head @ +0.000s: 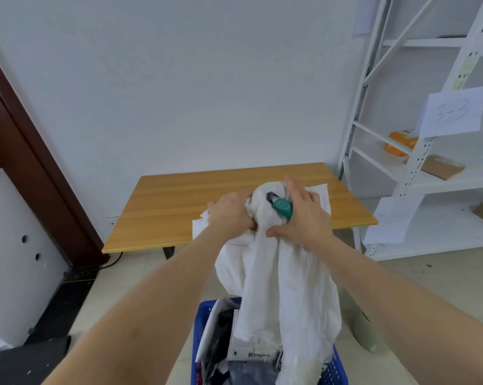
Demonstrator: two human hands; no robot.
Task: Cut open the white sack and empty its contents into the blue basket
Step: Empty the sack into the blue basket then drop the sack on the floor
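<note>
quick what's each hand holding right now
Left hand: grips the white sack.
Right hand: holds a green cutter, thumb against the sack.

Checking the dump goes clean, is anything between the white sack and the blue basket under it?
Nothing visible. The white sack, held up by both hands, hangs straight into the blue basket, where packages already lie.
</note>
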